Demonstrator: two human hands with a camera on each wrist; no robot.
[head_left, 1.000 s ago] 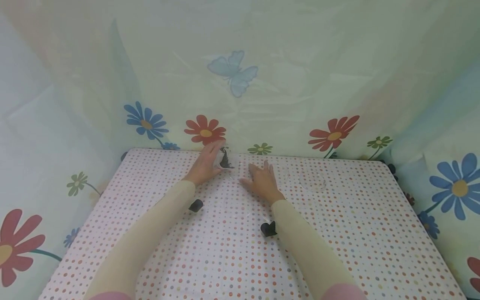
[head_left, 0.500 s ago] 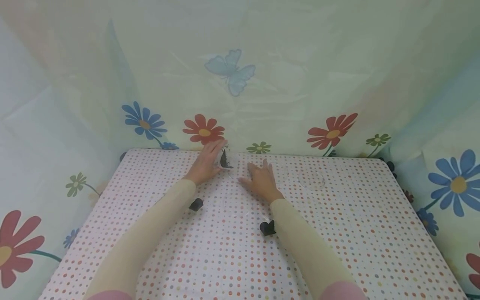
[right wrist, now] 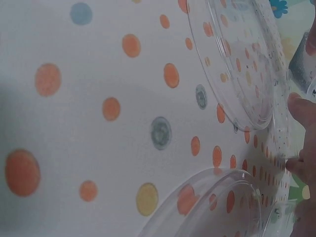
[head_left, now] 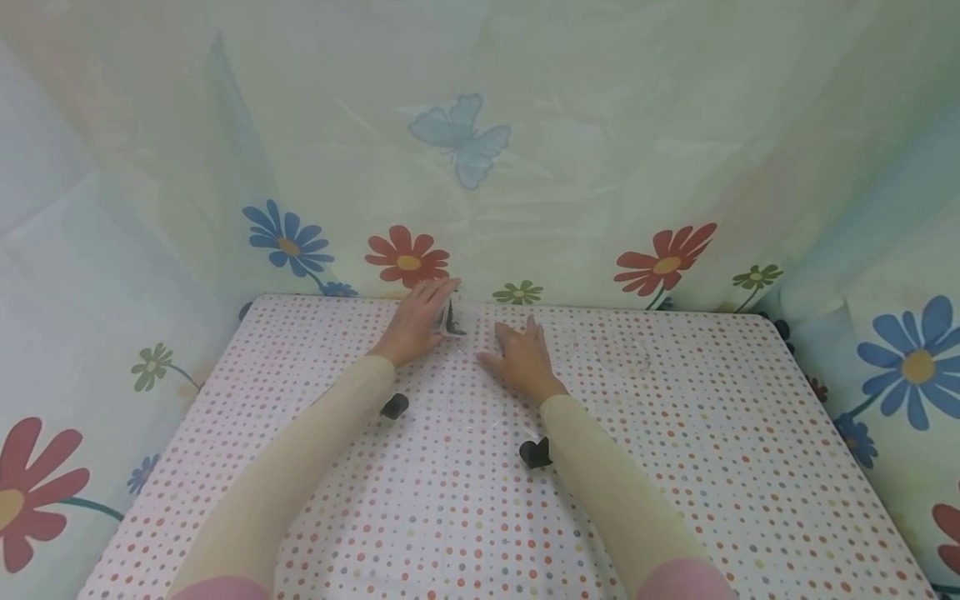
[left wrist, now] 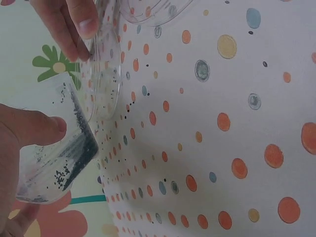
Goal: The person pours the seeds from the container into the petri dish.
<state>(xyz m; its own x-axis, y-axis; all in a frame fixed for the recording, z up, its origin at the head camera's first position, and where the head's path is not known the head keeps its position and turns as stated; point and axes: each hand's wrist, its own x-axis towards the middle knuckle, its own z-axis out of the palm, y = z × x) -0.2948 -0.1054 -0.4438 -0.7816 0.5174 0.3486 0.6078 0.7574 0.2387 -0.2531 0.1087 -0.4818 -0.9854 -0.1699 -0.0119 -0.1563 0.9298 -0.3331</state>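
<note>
One cup (left wrist: 61, 159) against left thumb (left wrist: 42, 129)

- Hands: 2 (left hand (head_left: 416, 323), right hand (head_left: 523, 361)).
- Sleeved forearms (head_left: 300, 467): 2.
- Black wrist pieces (head_left: 394, 407): 2.
- Clear container (left wrist: 64, 148): 1.
- Dark granules (left wrist: 84, 158): many, too small to count.
- Clear round dishes (right wrist: 242, 59): at least 2; transparent rims overlap, exact total unclear.
- Dotted bench (head_left: 420, 500): 1.
- Butterfly (head_left: 461, 140) printed on rear backdrop (head_left: 675, 100): 1.
- Large red flowers (head_left: 407, 257) low on rear backdrop: 2.

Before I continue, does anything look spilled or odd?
Yes: black specks on the tabletop beside the clear petri dish look like spilled granules. They resemble those in the tilted clear cup the left hand holds, though some may be printed.
</note>
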